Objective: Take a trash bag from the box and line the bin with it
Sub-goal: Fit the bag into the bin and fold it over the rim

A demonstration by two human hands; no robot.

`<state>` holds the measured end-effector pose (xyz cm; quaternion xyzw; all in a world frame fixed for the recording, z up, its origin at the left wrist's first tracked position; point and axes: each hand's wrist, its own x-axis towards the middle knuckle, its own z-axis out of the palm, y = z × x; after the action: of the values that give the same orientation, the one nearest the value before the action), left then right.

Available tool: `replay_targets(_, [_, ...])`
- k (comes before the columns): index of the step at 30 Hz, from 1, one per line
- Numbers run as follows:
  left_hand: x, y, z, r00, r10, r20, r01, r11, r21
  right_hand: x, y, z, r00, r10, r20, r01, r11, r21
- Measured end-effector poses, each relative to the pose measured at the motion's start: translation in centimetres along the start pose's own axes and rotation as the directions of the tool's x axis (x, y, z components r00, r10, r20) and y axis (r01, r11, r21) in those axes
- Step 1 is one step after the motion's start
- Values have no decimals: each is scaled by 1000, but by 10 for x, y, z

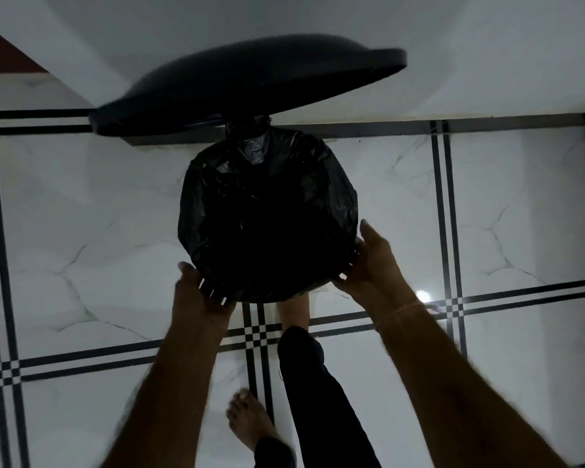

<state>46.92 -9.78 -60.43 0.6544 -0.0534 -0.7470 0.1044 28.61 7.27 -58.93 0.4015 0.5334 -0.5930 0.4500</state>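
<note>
A round bin stands on the tiled floor in the middle of the head view, its mouth covered by a black trash bag [267, 211] folded over the rim. The bin's black lid [247, 79] is raised and tilted up behind it. My left hand [196, 292] presses against the near left side of the bin, over the bag's edge. My right hand [372, 261] presses against the near right side. A foot rests under the bin's near edge, apparently on a pedal that is hidden. No box of bags is in view.
White marble-look floor tiles [98, 214] with black stripe borders surround the bin. A white wall [487, 62] rises right behind it, with a dark skirting strip [385, 128]. My other bare foot [250, 420] stands close below the bin.
</note>
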Motion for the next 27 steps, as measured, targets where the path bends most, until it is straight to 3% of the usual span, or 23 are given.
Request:
replay_targets(6, [3,29,6,999,44,1,-44,988,151,16,-24,14,999,-15,-33,8,981,-196])
replay_targets(8, [3,31,6,994,95,-55,-82,974,212,16,-26,17,986,-139,-90,110,958,-266])
replay_targets(10, [7,37,11,964,242,-112,-200,934,296,20,-35,24,891,-430,-145,341,846,-410])
replay_targets(12, [11,47,26,927,369,-62,-328,880,345,21,-47,42,815,-574,-73,454,712,-535])
replay_targets(16, [30,58,46,837,531,133,-524,707,475,31,-58,78,799,-602,3,349,460,-816])
replay_targets(18, [40,65,45,839,492,231,-539,702,465,39,-63,83,833,-552,34,356,488,-797])
replay_targets(20, [44,72,40,867,358,348,-489,750,446,42,-73,82,906,-418,62,331,611,-719])
replay_targets(22, [47,79,38,897,336,287,-440,745,501,34,-86,79,954,-268,132,283,674,-682])
replay_targets(24, [48,89,45,906,342,251,-424,720,549,33,-97,80,954,-198,223,298,683,-667])
replay_targets(27, [50,106,66,899,260,351,-421,732,535,40,-105,110,930,-255,265,368,649,-666])
